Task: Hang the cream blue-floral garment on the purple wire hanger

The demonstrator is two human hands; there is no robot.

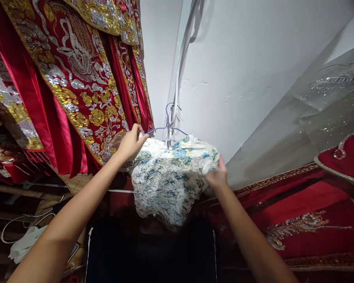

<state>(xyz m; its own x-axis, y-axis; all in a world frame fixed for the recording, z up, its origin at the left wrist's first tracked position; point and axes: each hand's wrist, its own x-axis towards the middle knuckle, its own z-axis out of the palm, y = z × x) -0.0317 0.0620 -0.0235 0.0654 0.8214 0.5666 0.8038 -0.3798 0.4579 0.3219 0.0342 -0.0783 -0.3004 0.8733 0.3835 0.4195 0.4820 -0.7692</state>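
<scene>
A white floral blouse [171,177] with blue and green flowers and a gathered body hangs in front of me on a purple hanger [167,126]. The hanger's hook is up by a metal fitting on the wall strip. At the blouse's left shoulder, my left hand [132,141] pinches the cloth beside the hanger arm. My right hand [218,175] grips the right sleeve from its outer edge; its fingers are partly hidden behind the cloth and slightly blurred.
Red garments with gold and silver embroidery [91,90] hang at the left. On the right are a sheer sequinned fabric [327,106] and a red beaded garment [301,220]. A white wall [233,70] stands behind. A pale bag [25,243] and white cord lie at lower left.
</scene>
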